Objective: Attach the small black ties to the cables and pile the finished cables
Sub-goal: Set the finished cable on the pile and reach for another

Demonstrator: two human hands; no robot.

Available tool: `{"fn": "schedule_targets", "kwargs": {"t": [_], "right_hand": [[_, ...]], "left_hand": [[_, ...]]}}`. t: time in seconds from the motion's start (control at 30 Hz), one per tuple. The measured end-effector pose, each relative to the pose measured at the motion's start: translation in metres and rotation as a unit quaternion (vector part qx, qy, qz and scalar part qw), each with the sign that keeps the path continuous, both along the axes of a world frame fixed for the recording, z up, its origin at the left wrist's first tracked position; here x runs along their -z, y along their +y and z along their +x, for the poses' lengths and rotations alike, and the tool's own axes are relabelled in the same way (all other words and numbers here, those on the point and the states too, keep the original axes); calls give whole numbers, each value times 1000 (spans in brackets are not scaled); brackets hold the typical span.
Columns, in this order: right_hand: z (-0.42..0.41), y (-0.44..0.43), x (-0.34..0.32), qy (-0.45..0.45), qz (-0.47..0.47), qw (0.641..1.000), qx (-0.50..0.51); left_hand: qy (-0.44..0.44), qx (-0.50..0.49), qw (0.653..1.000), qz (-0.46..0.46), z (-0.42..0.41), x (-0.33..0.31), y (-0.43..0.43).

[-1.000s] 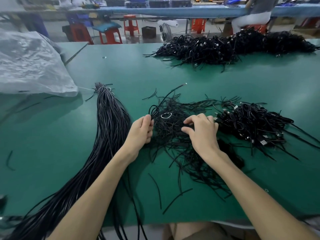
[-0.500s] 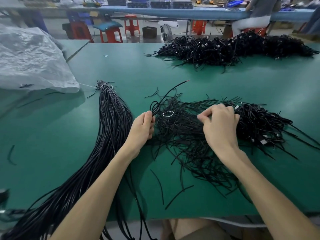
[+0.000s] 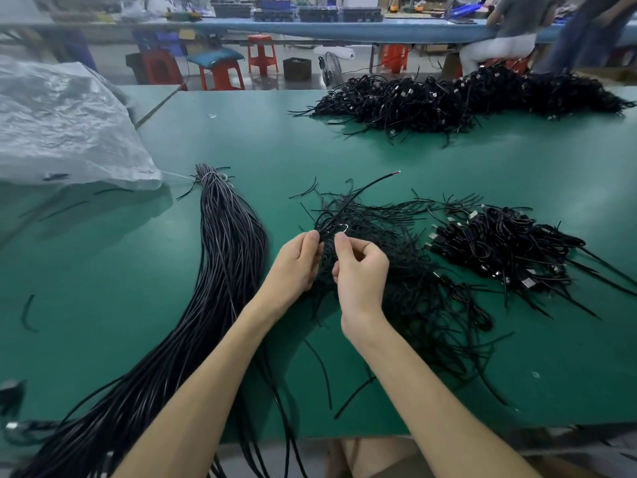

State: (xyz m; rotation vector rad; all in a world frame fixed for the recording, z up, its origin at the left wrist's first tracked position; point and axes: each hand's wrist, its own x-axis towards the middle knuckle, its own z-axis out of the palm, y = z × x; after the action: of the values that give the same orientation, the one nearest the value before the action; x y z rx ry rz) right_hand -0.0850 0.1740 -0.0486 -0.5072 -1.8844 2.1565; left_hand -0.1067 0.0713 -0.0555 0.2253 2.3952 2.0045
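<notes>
Hands nearly touching, left hand point(image 3: 296, 262) fingers clamped on looped cable point(image 3: 362, 188), right hand point(image 3: 360, 274) fingers pinched on tie point(image 3: 331, 250).

A green surface point(image 3: 103, 270) fills most of the frame under even indoor light that leaves a soft sheen on it. A crumpled translucent plastic sheet point(image 3: 62, 125) lies on it at the upper left. Beyond its far edge, a grey floor point(image 3: 275, 81) holds red stools point(image 3: 262, 53), one stool with a teal cushion point(image 3: 217, 60), a dark box point(image 3: 297, 68) and a small fan point(image 3: 332, 69). Across the top runs a long blue bench point(image 3: 344, 29) carrying dark trays point(image 3: 317, 12). A person point(image 3: 506, 36) sits at it, upper right.
</notes>
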Motion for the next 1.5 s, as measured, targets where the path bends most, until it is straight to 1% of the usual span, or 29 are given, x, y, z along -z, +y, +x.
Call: {"fn": "schedule_targets", "kwargs": {"t": [0.13,0.47,0.57,0.63,0.73,0.8,0.87,0.97,1.03,1.1,1.2,1.27,1.33,1.37,1.43,1.5], "right_hand": [[-2,1,4,-3,6,1000,2],[4,6,6,5,27,999,-33],[8,12,4,8,28,996,-80],[10,20,1,23,24,991,-132],[10,35,-5,37,-15,977,-210],[8,44,-9,39,-48,966,-253],[6,51,-11,58,-59,956,-282],[6,54,-13,82,-27,946,-314],[5,54,-13,96,-9,941,-325],[7,55,-14,96,24,942,-319],[10,60,-14,82,65,946,-306],[11,65,-14,95,99,943,-302],[12,68,-12,97,154,941,-284],[12,69,-12,92,203,937,-268],[15,67,-10,94,298,916,-250],[20,62,-10,101,348,897,-252]], "left_hand": [[2,-6,1000,1,-1,-2,1],[-8,-2,1000,18,-2,1,1],[-30,7,998,46,-4,2,-2],[-52,33,995,75,-6,0,-5],[-83,112,983,122,-4,-2,-9],[-93,158,973,137,-4,-3,-10],[-103,193,966,139,-3,-3,-9],[-117,235,957,120,-1,1,-9],[-123,245,957,98,-1,2,-9],[-124,242,958,87,-1,1,-9],[-135,225,960,95,-1,0,-9],[-141,217,960,105,0,-1,-8],[-146,210,960,111,0,-2,-7],[-149,204,961,114,0,-2,-6],[-153,187,963,118,0,-1,-6],[-159,169,964,128,0,0,-6]]}}
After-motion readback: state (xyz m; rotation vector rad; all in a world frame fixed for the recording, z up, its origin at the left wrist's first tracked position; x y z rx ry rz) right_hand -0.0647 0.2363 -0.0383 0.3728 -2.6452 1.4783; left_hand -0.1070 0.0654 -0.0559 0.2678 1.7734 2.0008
